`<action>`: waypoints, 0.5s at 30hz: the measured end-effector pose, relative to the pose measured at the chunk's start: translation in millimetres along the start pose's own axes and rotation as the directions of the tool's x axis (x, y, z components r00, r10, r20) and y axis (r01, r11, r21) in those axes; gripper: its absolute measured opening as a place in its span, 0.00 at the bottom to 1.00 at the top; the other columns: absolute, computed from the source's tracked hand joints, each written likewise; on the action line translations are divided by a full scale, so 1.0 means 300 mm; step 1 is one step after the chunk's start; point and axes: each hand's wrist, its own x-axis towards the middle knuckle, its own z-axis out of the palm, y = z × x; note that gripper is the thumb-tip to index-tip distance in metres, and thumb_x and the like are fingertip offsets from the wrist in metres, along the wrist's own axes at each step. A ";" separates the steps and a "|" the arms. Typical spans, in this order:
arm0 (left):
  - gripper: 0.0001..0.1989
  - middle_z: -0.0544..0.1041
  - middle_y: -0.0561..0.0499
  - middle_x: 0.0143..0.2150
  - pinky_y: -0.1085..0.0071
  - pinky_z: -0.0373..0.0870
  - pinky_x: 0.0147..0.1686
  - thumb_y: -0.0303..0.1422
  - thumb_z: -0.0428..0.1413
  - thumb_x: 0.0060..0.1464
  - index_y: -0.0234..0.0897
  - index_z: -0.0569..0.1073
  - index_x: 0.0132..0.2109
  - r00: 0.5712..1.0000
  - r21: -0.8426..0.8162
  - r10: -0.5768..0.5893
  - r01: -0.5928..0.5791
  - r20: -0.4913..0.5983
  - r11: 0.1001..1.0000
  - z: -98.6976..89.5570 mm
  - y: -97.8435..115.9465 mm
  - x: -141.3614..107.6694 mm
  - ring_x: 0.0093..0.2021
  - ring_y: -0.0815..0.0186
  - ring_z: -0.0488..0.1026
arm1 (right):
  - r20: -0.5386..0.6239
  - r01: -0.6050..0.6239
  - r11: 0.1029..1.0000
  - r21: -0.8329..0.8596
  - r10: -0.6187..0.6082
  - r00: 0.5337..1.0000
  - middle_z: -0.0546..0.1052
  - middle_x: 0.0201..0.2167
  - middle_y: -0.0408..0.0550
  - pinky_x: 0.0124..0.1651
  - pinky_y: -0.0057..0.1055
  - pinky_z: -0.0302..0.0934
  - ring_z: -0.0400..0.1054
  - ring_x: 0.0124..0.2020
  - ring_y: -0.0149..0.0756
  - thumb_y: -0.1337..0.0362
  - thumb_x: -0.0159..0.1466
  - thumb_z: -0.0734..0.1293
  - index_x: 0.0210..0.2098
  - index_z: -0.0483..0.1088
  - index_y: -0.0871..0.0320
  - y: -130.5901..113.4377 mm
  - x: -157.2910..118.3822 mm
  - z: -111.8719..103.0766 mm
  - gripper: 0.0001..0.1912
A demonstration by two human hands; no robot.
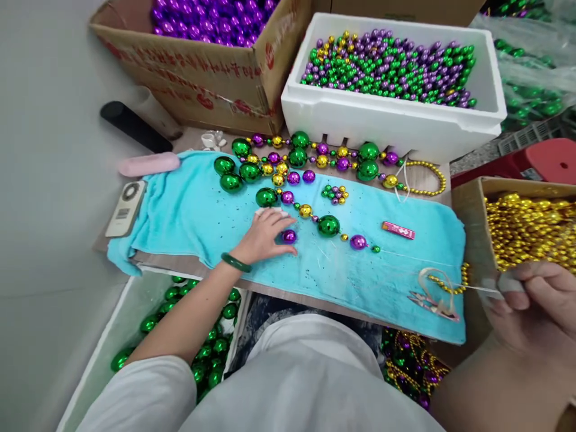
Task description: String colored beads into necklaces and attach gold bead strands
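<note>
My left hand [263,235], a green bangle [236,262] on its wrist, rests on the turquoise towel [189,210] with fingers spread. A loose purple bead [288,236] lies between its thumb and fingers; whether they touch it I cannot tell. My right hand [540,300] is closed in a pinch on a thin string [477,288] at the right. The string leads left toward a strung row of large green [328,226], purple [359,242] and gold beads [305,210]. Beneath it lie scissors [434,305] and a short gold bead chain [463,282].
Behind the towel stand a carton of purple beads [180,66] and a white foam box [396,117]. A gold-bead carton [468,216] is at right, green beads [216,354] below left. A pink lighter-like object [398,230] and small bead cluster [335,194] lie on the towel.
</note>
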 end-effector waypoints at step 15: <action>0.13 0.77 0.42 0.40 0.61 0.64 0.45 0.31 0.49 0.62 0.32 0.78 0.43 0.993 0.217 0.109 -0.113 0.034 0.970 0.092 0.126 0.500 0.43 0.57 0.68 | 0.245 -0.188 0.982 0.023 0.177 0.953 0.66 0.15 0.39 0.18 0.23 0.47 0.56 0.17 0.26 0.56 0.60 0.70 0.32 0.71 0.59 0.166 0.034 0.272 0.11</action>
